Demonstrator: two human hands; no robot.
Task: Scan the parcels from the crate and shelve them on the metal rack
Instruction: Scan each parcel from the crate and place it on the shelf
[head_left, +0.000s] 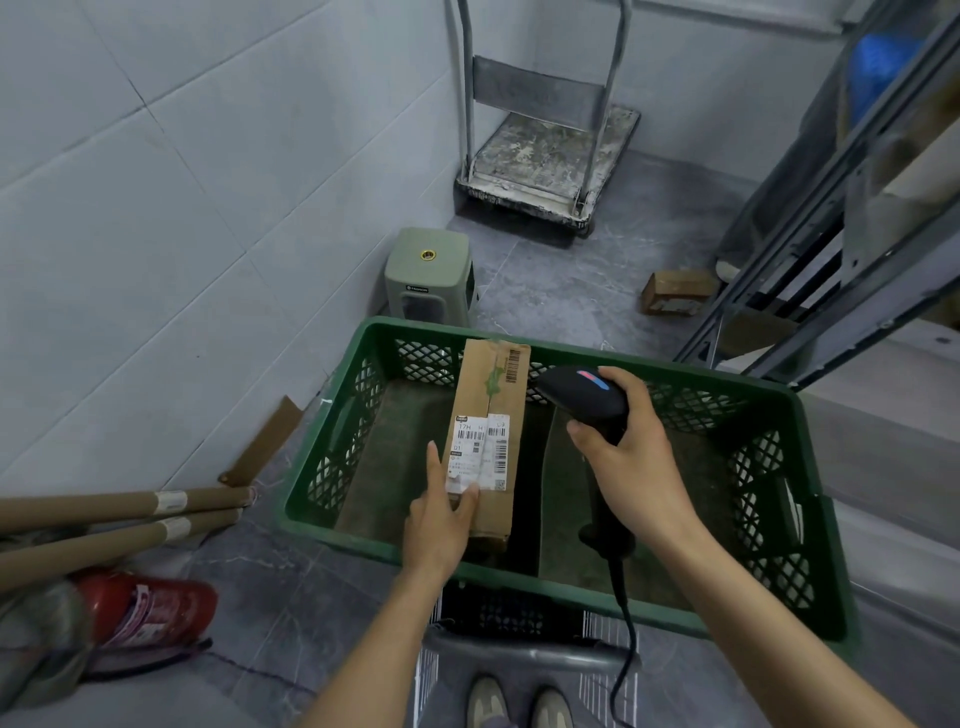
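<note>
A long brown cardboard parcel (491, 410) with a white shipping label lies tilted over the green plastic crate (769, 530). My left hand (439, 519) grips the parcel's near end, thumb on the label and index finger along its left side. My right hand (631, 457) holds a black corded barcode scanner (582, 395), its head just right of the parcel and aimed toward it. The crate's floor shows no other parcels. The metal rack (810, 249) stands at the right.
A grey platform trolley (545, 166) stands by the far wall, a grey-green stool (428, 275) next to the crate. A small box (675, 293) lies near the rack's foot. Cardboard tubes (119, 519) and a red fire extinguisher (150, 610) lie at left.
</note>
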